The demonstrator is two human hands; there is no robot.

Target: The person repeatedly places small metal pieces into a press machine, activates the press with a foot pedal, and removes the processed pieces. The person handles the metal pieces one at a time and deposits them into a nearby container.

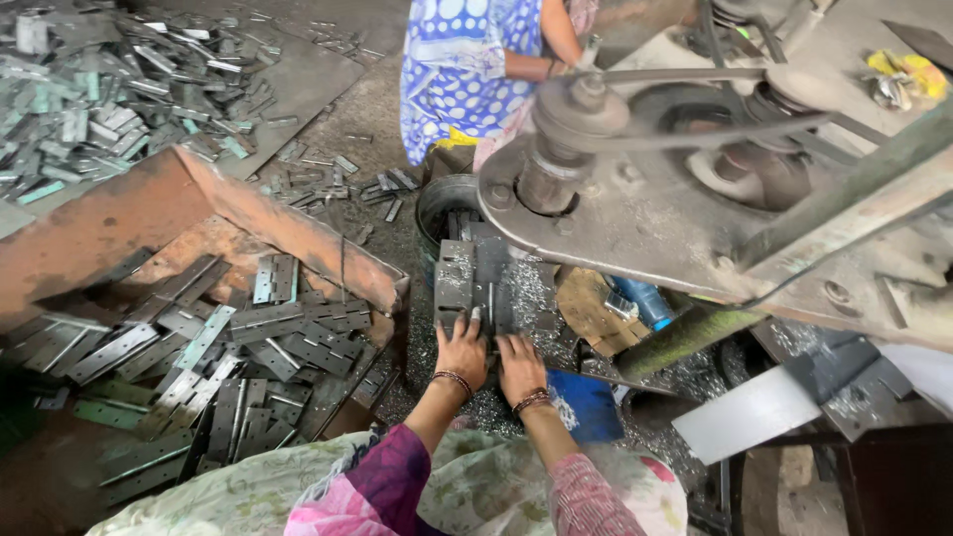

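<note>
Two hands side by side, palms down, fingers spread and unclenched: left hand [462,349] flat on a grey metal hinge plate [456,281], right hand [519,365] flat just beside it on the neighbouring plates [501,288], pressing rather than gripping, nothing closed in either fist. Bangles at both wrists. Plates laid flat and edge to edge on the machine's work surface [531,298], likely so they sit square under the tooling above. Bright metal shavings scattered over that surface and around the hands, probably waste from the cutting. Directly above, a heavy steel machine arm [635,223] with a pulley [576,124] and blurred drive belts [695,74]. To the left, within easy reach of the left hand, a rust-coloured tray [248,213] heaped with loose hinge leaves [228,347], apparently stock kept close by. Farther off at upper left, a larger pile of the same pieces [109,89] spread on the floor. Beyond the machine, another person in a blue dotted garment [462,65], hands up near the pulley. Blue container [645,301] tucked under the arm at right.
</note>
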